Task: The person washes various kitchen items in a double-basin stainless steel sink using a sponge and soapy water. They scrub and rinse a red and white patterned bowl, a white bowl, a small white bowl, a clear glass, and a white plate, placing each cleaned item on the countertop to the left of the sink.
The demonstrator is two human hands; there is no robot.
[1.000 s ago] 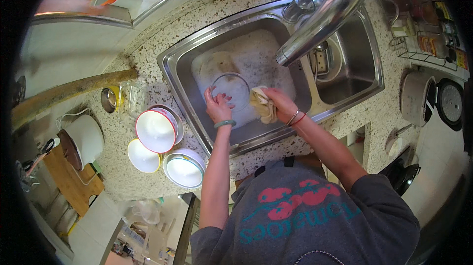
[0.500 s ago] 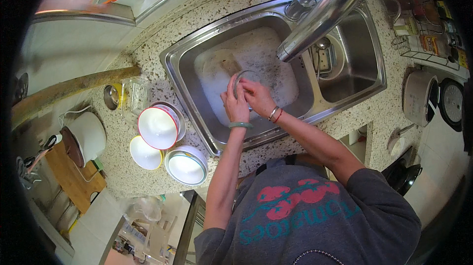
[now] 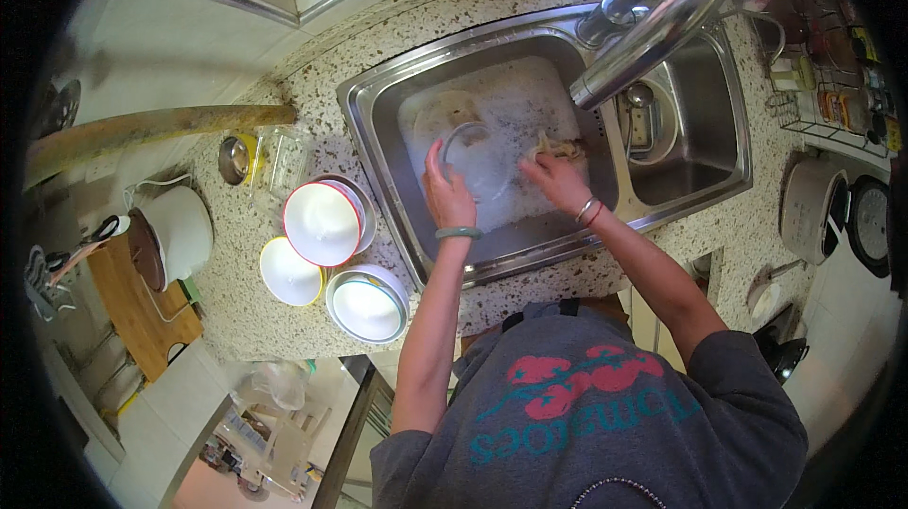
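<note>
My left hand grips the rim of a clear glass bowl, thumb and fingers at its left side. The bowl is tilted over sudsy water in the larger basin of a steel sink. To its right, my right hand is closed on a crumpled beige cloth, apart from the bowl. Behind the glass bowl, a pale round dish shows dimly through the suds; its exact kind is unclear.
A chrome faucet reaches over the divider, beside a smaller basin with a drain strainer. Left of the sink stand a red-rimmed bowl, a yellow-rimmed bowl and stacked white bowls. A rice cooker sits far right.
My hands, together at the glass bowl before, have separated. The right one has moved right with the cloth, which now shows. The left still holds the bowl. The whole view has shifted slightly.
</note>
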